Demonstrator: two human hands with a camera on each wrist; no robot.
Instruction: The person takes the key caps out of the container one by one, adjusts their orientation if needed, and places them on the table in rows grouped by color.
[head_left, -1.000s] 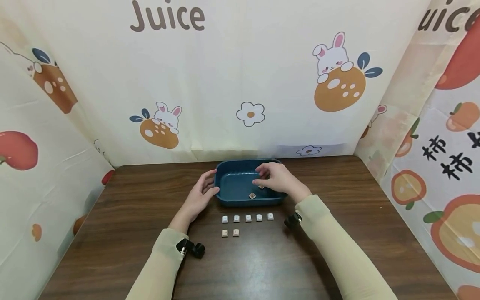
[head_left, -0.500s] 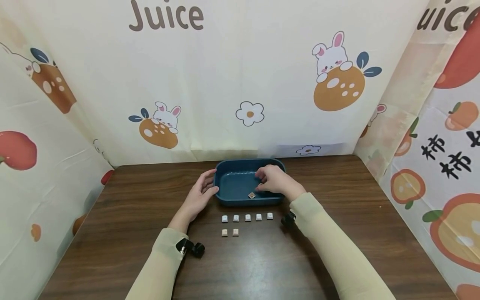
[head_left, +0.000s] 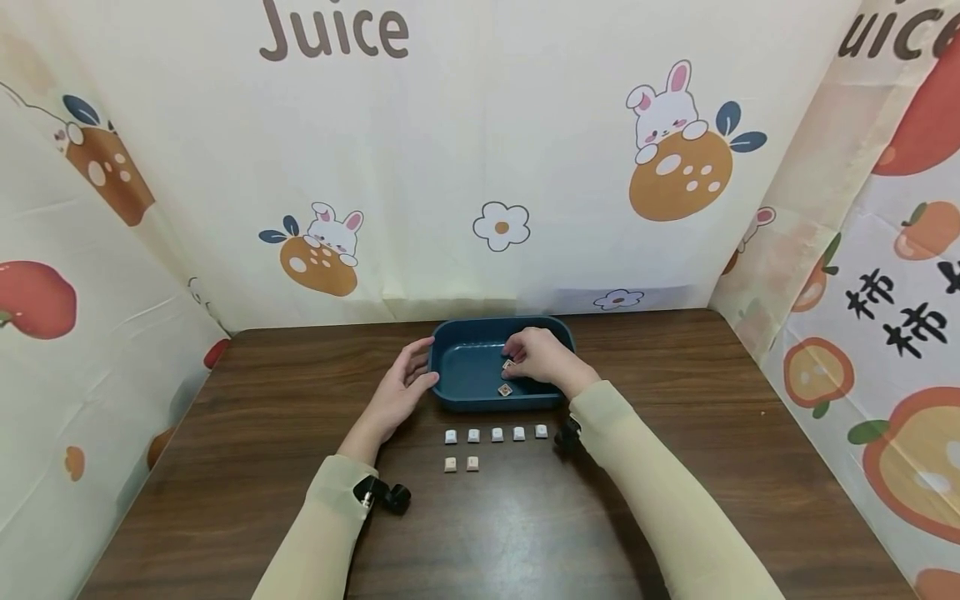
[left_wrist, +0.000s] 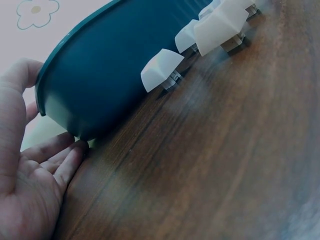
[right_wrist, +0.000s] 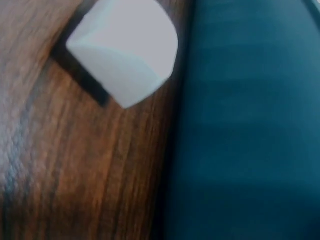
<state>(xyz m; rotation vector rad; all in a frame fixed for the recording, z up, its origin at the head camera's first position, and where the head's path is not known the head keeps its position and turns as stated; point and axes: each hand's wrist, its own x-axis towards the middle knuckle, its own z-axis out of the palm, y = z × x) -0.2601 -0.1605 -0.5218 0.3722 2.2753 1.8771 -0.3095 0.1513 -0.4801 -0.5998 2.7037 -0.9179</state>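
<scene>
A dark blue tray [head_left: 468,406] stands near the back of the wooden table. My left hand [head_left: 392,398] holds its left end, thumb at the rim and fingers against the outer wall. Inside the tray, my right hand [head_left: 543,358] pinches a small keycap [head_left: 507,364] between thumb and fingers. Another keycap [head_left: 505,390] lies underside up on the tray floor. In front of the tray, several white keycaps [head_left: 497,435] form a row, with two cream keycaps [head_left: 472,464] below its left end. The right wrist view shows one white keycap [right_wrist: 127,50] beside the tray wall, but no hand.
Clear switch bases [left_wrist: 172,80] show under the keycaps in the left wrist view. A printed curtain [head_left: 420,167] hangs right behind the table [head_left: 300,400] and along both sides. Black wrist cameras [head_left: 386,497] sit on both sleeves, low over the table.
My right hand has lowered into the tray and shifted slightly left, and a keycap now shows between its fingers. My left hand stays at the tray's left end.
</scene>
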